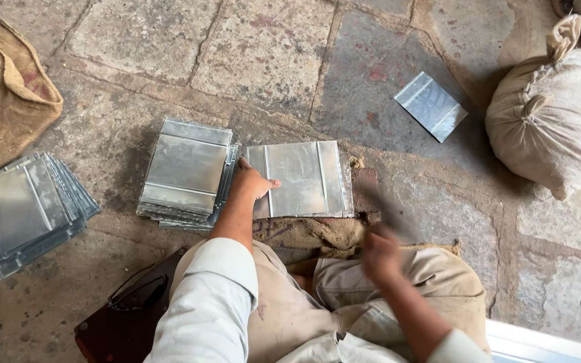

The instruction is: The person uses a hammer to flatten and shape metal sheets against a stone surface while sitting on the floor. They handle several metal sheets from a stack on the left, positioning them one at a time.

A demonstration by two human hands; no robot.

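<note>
While the left hand [253,183] presses down on the left edge of a flat metal sheet [304,178], its fingers spread and lying flat on the metal with the thumb pointing to 3 o'clock, the sheet rests on a burlap pad [311,232] on the stone floor [270,60], just ahead of the person's knees. Touching the sheet at its 9 o'clock side is a stack of like sheets [184,171]; a second fanned stack [21,212] lies well apart at the far left, and one single sheet [432,105] lies at 1 o'clock, near a tied sack [553,121]. The right hand [379,252] is at 5 o'clock from the sheet, blurred; I cannot tell whether its fingers are closed or what, if anything, they hold. As I judge it, the step in hand is working the pinned sheet on the pad. The next move calls for the left hand holding firm so the sheet does not slide.
</note>
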